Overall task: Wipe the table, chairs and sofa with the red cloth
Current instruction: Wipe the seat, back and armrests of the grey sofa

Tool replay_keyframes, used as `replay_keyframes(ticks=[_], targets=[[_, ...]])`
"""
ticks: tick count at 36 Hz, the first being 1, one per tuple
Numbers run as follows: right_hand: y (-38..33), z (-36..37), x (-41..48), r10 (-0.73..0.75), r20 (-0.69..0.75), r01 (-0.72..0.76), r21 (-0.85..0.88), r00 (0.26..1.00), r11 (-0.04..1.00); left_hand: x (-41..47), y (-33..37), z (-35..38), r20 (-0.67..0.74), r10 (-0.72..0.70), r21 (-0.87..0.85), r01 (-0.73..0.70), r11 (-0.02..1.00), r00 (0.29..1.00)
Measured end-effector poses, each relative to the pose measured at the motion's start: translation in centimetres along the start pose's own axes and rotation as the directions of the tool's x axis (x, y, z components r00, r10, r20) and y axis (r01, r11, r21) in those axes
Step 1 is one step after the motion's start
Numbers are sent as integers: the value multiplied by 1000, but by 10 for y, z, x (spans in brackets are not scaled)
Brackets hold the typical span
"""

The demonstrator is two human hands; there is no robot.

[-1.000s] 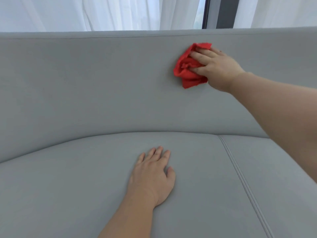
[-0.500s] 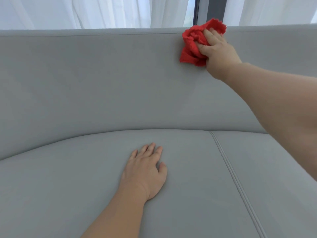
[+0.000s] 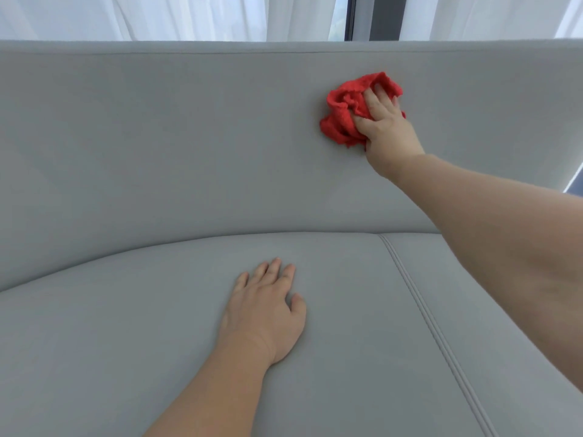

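Left hand (image 3: 265, 310): flat, palm down on the seat cushion of the grey fabric-covered sofa (image 3: 126, 152), fingers straight and close together, holding nothing. Right hand (image 3: 389, 130): raised against the backrest, fingers curled into the crumpled red cloth (image 3: 342, 118), which it presses to the upholstery below the top edge, right of centre. A stitched double seam (image 3: 422, 310) runs down the seat between the left hand and the right forearm. Behind the sofa hang sheer white curtains (image 3: 189, 14); a dark window frame (image 3: 381, 14) shows between them towards the right.
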State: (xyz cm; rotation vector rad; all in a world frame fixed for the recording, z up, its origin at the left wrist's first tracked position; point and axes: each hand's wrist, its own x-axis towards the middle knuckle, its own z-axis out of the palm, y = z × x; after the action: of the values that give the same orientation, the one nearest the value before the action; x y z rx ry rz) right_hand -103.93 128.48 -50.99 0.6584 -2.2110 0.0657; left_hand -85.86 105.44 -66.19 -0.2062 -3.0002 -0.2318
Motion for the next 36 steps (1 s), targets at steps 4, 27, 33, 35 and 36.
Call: replay_keyframes(ticks=[4, 27, 33, 35, 36], targets=[[-6, 22, -27, -65, 125, 66, 2, 990, 998, 1, 0, -1, 4, 5, -5, -5, 1000, 1000], [-37, 65, -120, 18, 660, 119, -162, 751, 980, 7, 23, -33, 331, -24, 179, -37, 983, 943], [-36, 67, -108, 6, 629, 58, -81, 778, 995, 24, 67, -25, 261, 12, 31, -21, 999, 965], [-35, 66, -114, -11, 629, 51, -46, 778, 998, 26, 75, -12, 226, -6, -15, 10, 1000, 974], [-33, 66, -116, -20, 627, 52, -33, 779, 998, 30, 77, -7, 204, -10, -27, 16, 999, 979]])
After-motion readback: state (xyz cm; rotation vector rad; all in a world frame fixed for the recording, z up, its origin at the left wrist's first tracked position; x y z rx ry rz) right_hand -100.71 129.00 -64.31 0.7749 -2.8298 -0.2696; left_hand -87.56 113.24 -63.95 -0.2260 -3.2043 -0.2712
